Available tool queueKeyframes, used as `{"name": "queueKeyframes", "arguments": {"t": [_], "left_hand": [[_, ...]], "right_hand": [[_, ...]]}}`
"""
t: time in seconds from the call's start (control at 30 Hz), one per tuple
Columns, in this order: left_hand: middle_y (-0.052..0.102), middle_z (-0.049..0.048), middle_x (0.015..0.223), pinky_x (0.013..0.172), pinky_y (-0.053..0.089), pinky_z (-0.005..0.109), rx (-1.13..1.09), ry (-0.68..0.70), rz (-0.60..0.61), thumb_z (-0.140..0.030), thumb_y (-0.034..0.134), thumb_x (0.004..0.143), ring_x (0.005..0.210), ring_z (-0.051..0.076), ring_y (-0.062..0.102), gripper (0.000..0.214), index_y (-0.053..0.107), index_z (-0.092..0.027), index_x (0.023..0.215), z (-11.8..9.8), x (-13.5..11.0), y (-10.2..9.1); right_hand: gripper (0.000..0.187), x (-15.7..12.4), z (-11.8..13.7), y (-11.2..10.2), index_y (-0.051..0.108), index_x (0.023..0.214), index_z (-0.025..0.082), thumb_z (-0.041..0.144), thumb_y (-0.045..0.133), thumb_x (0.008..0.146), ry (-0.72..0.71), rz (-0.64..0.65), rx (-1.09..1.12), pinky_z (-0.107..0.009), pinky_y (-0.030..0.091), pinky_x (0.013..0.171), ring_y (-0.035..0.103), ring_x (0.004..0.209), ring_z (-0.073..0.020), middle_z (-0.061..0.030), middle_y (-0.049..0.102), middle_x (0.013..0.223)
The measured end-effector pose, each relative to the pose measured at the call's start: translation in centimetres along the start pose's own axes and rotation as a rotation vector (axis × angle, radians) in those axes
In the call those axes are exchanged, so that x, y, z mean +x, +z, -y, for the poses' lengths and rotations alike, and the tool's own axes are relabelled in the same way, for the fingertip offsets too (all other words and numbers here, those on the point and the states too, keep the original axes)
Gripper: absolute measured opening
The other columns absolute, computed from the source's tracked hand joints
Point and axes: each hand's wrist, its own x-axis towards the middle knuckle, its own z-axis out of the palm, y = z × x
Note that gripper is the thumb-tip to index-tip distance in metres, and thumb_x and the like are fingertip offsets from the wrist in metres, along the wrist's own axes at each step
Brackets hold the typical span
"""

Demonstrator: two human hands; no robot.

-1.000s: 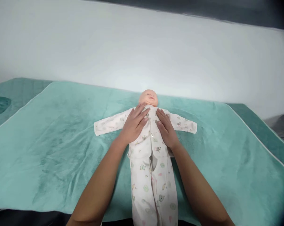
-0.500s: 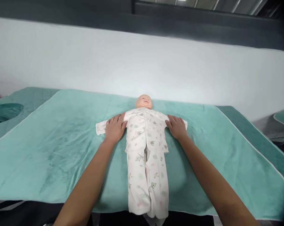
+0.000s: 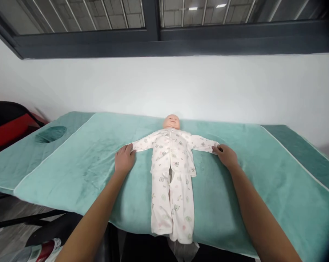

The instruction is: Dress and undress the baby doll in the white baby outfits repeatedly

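A baby doll [image 3: 171, 122] lies on its back in the middle of the green bed cover, its bald head toward the wall. It is dressed in a white printed top [image 3: 171, 149] and matching trousers [image 3: 173, 207]; both sleeves stretch out sideways. My left hand [image 3: 125, 158] grips the end of the sleeve on the left, fingers bent over the cuff. At the other side, my right hand [image 3: 226, 155] pinches the cuff of the right sleeve between thumb and fingers. The trouser legs lie straight, their ends reaching past the near edge of the bed.
The green cover [image 3: 79, 156] spreads over a long bed with a face hole [image 3: 51, 134] at its left end. A white wall [image 3: 164, 87] and barred window stand behind. A red and black chair [image 3: 11, 127] is at the far left.
Both hands have slid outward along the sleeves from the upper arms to the cuffs. More of each sleeve shows now. The head view has tilted up, bringing in more window.
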Motion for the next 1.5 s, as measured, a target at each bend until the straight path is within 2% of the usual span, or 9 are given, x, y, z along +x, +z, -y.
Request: {"name": "queueKeyframes", "arguments": {"t": [0.13,0.3,0.5,0.8,1.03,1.13,1.2,1.37,1.5], "left_hand": [[0.062,0.0129,0.133,0.097,0.045,0.045,-0.024,-0.016,0.009,-0.036,0.041,0.098,0.121,0.032,0.055,0.043,0.056,-0.019,0.135,0.2,0.0,0.2],[0.055,0.0147,0.142,0.100,0.044,0.045,-0.053,-0.082,-0.026,-0.030,0.039,0.098,0.127,0.031,0.053,0.043,0.053,-0.019,0.137,0.3,-0.1,0.3],[0.052,0.0149,0.147,0.105,0.040,0.046,-0.026,-0.104,0.042,-0.015,0.034,0.093,0.129,0.030,0.052,0.051,0.051,-0.017,0.141,0.2,-0.2,0.2],[0.050,0.0176,0.148,0.110,0.035,0.053,-0.039,-0.231,0.066,-0.021,0.033,0.093,0.135,0.034,0.044,0.051,0.055,-0.015,0.139,-0.5,0.2,0.2],[0.040,0.0194,0.154,0.112,0.033,0.055,-0.054,-0.286,0.083,-0.026,0.038,0.091,0.138,0.037,0.040,0.053,0.054,-0.015,0.140,-0.8,0.2,-0.4],[0.042,0.0218,0.152,0.110,0.034,0.054,-0.057,-0.295,0.051,-0.025,0.040,0.090,0.136,0.038,0.042,0.050,0.057,-0.012,0.135,-1.2,0.1,-0.6],[0.042,0.0222,0.151,0.108,0.036,0.053,-0.055,-0.295,0.008,-0.022,0.042,0.088,0.135,0.038,0.043,0.050,0.056,-0.011,0.135,-1.3,-0.1,-0.7],[0.050,0.0180,0.146,0.105,0.037,0.049,-0.035,-0.134,0.030,-0.014,0.041,0.086,0.133,0.034,0.045,0.054,0.054,-0.017,0.139,-1.3,-0.4,-0.8],[0.060,0.0195,0.135,0.099,0.040,0.047,-0.012,-0.154,0.068,-0.011,0.038,0.086,0.125,0.034,0.051,0.051,0.056,-0.012,0.134,-1.3,-0.4,-0.9]], "right_hand": [[0.039,1.8,0.1,0.2,0.065,0.092,0.019,0.048,0.040,0.098,0.029,-0.070,-0.075,-0.029,0.028,0.062,0.057,0.085,-0.0201,-0.0085,0.066,0.100],[0.040,3.4,0.0,0.3,0.065,0.099,0.019,0.050,0.038,0.099,0.089,-0.116,-0.112,-0.030,0.032,0.064,0.058,0.087,-0.0213,-0.0100,0.065,0.109],[0.040,2.6,-0.1,0.6,0.066,0.094,0.018,0.049,0.041,0.098,0.102,-0.196,-0.082,-0.032,0.033,0.066,0.056,0.082,-0.0216,-0.0111,0.064,0.102],[0.036,2.3,-0.1,0.5,0.063,0.094,0.016,0.045,0.042,0.097,0.122,-0.264,0.008,-0.032,0.034,0.070,0.052,0.082,-0.0217,-0.0119,0.060,0.100],[0.019,1.4,0.1,-0.6,0.058,0.093,0.017,0.034,0.049,0.089,0.087,-0.330,0.151,-0.031,0.036,0.075,0.052,0.085,-0.0194,-0.0096,0.060,0.102],[0.022,-0.4,0.9,-0.6,0.055,0.093,0.018,0.037,0.045,0.092,0.029,-0.390,0.249,-0.030,0.038,0.076,0.053,0.080,-0.0182,-0.0074,0.061,0.093],[0.026,-2.6,2.3,-0.4,0.055,0.088,0.019,0.042,0.044,0.094,-0.083,-0.351,0.347,-0.029,0.039,0.073,0.053,0.075,-0.0174,-0.0048,0.061,0.084],[0.041,-10.6,7.6,0.7,0.054,0.073,0.021,0.049,0.040,0.099,-0.461,0.157,0.415,-0.028,0.039,0.067,0.056,0.072,-0.0161,-0.0008,0.060,0.075],[0.034,-17.4,10.1,1.3,0.054,0.074,0.020,0.046,0.049,0.097,-0.518,0.167,0.520,-0.029,0.045,0.072,0.059,0.078,-0.0149,-0.0020,0.061,0.094]]}}
